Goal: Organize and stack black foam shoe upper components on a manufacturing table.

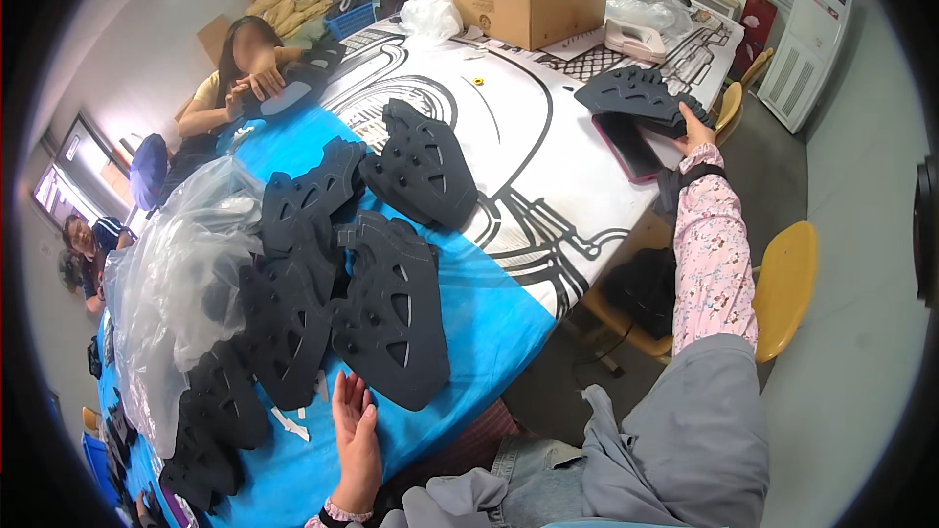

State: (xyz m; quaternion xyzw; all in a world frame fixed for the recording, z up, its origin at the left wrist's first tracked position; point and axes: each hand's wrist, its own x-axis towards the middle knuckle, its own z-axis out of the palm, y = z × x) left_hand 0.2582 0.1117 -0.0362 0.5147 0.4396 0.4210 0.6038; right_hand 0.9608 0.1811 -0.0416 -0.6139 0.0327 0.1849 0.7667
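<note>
My left hand [356, 430] is at the near edge of the table, palm turned up and fingers stretched out, with nothing in it. Just beyond its fingertips lies a dark grey moulded foam piece [396, 323] with triangular cutouts and small studs. Out at the table's right edge, my right hand [695, 130] grips the near end of another dark foam piece [626, 92], this one with a ridged, wavy side. Below that piece lies a phone [627, 145] in a dark red case. Several more such foam pieces [421, 166] are spread and overlapped across the blue cover.
A crumpled clear plastic bag [181, 274] covers the table's left part. An open cardboard box [523, 0] and a white handheld device [636, 41] stand farther back. Across the table a person [249, 88] handles a similar dark piece. Yellow chairs [785, 279] are on the right.
</note>
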